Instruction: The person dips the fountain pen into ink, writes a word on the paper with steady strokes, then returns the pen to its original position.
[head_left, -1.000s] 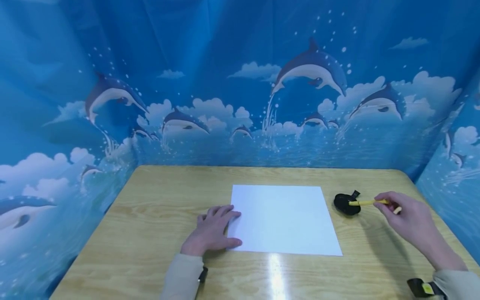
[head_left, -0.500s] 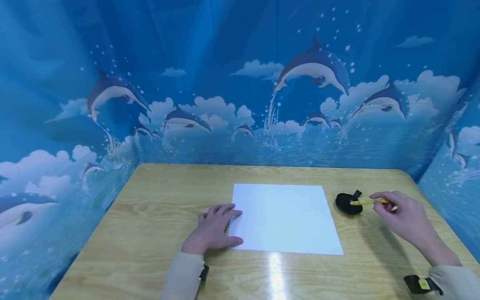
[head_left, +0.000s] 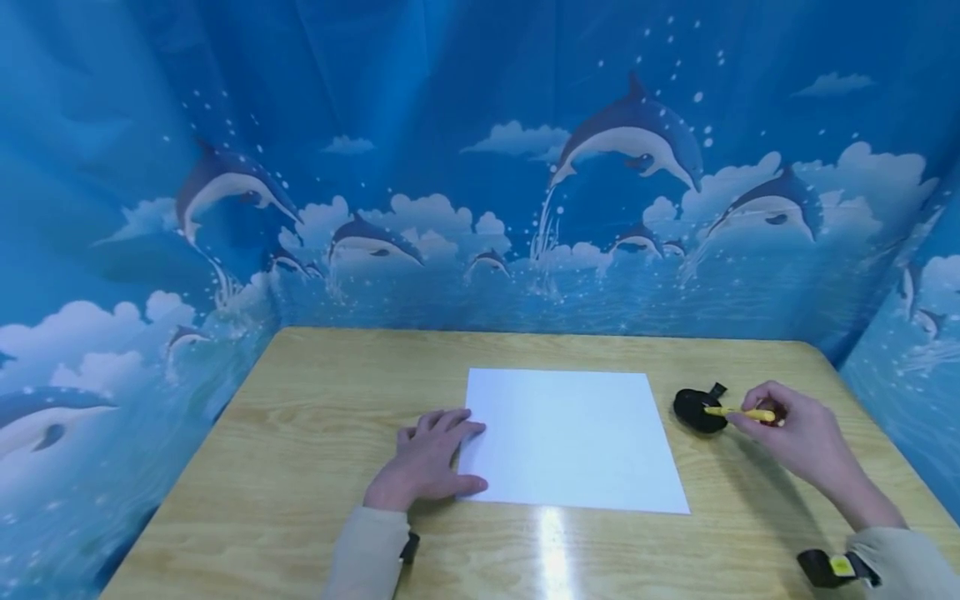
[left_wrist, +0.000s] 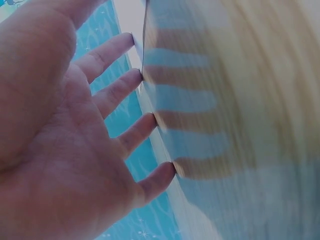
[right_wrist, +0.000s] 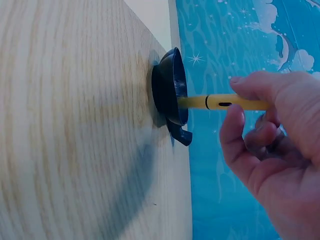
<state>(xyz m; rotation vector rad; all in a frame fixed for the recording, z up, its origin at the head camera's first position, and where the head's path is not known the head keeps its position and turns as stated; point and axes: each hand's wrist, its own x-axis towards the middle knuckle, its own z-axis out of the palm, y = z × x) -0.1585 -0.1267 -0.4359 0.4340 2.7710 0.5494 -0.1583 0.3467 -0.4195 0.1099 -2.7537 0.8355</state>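
Observation:
My right hand (head_left: 806,437) pinches a yellow pen (right_wrist: 220,102) between thumb and fingertips. The pen's far end reaches into a small black dish (right_wrist: 162,90) with a short handle, its tip hidden inside the bowl. In the head view this dish stands just right of a blank white sheet of paper (head_left: 566,442). Spread across the left edge of the sheet, my left hand (head_left: 423,462) rests with its fingertips down. Its fingers (left_wrist: 117,95) are fairly straight and apart in the left wrist view, touching the surface at their tips.
A wooden table (head_left: 337,383) with a glossy top carries everything. A blue curtain (head_left: 420,108) printed with dolphins and clouds hangs behind it and along both sides. A black strap device (head_left: 828,568) sits at the right wrist, by the sleeve cuff.
My right hand has moved slightly left toward the dish and turned, so the pen slants differently with its end still at the bowl. The left hand stays on the paper.

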